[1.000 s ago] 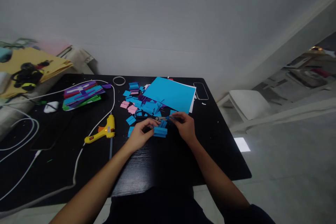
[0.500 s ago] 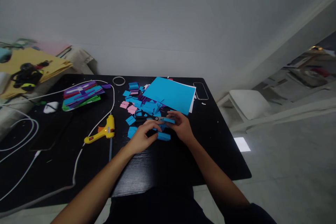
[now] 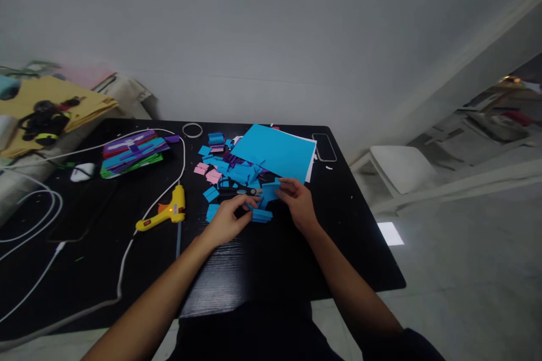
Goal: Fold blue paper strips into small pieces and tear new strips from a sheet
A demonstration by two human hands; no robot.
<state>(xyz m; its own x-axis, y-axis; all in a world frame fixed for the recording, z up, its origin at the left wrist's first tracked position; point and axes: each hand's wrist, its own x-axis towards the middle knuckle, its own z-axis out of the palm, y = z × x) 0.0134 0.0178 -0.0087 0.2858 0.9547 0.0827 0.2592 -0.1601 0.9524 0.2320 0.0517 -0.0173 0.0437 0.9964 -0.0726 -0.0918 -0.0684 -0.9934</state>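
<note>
My right hand (image 3: 297, 202) pinches a small blue paper piece (image 3: 271, 192) between thumb and fingers, above the table. My left hand (image 3: 228, 219) is curled, its fingertips at blue paper; exactly how it grips is partly hidden. A folded blue paper strip (image 3: 261, 216) touches or lies beside the left thumb. Just beyond the left fingers lie black-handled scissors (image 3: 235, 192), blades pointing right toward the held paper. Behind them is a loose heap of blue paper pieces (image 3: 241, 173), with folded pink pieces (image 3: 213, 176) on its left side.
A large blue sheet (image 3: 277, 149) lies over white paper at the back. Left of the heap are a yellow glue gun (image 3: 169, 211), a white cable (image 3: 122, 265) and a stack of coloured paper (image 3: 133, 153). A white stool (image 3: 400, 166) stands right of the black table (image 3: 339, 254).
My right hand has shifted slightly right, and the blue piece in it has turned, showing a broader face. My left hand has barely moved; more of the scissors' pivot shows.
</note>
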